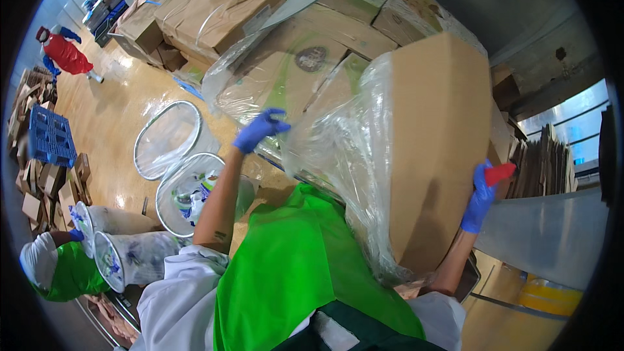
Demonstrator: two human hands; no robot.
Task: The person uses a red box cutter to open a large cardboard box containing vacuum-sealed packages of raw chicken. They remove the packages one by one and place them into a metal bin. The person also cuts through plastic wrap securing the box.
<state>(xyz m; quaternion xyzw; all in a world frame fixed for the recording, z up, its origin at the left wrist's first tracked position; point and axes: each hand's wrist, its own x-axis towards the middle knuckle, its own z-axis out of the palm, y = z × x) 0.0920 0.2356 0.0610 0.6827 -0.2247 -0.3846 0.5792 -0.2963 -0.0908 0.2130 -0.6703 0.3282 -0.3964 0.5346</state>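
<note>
My left hand [260, 130], in a blue glove, is held out with its fingers apart beside the loose clear plastic film [326, 141]. Nothing shows in its grasp. At the right, my blue-gloved right hand [480, 200] is closed around a red hand tool [500, 174], whose exact kind I cannot make out. That hand is by the right edge of a tall plain cardboard box [438, 151]. Film clings along the box's left side. Beyond it, printed cardboard boxes [273, 73] lie under more film.
White-rimmed bins with liners [195, 195] stand at the left, one holding crumpled wrappers. More cartons [214, 14] are stacked behind. A blue plastic pallet [51, 135] leans at far left. One person [66, 53] wears a red apron; another [68, 265] is by the bins.
</note>
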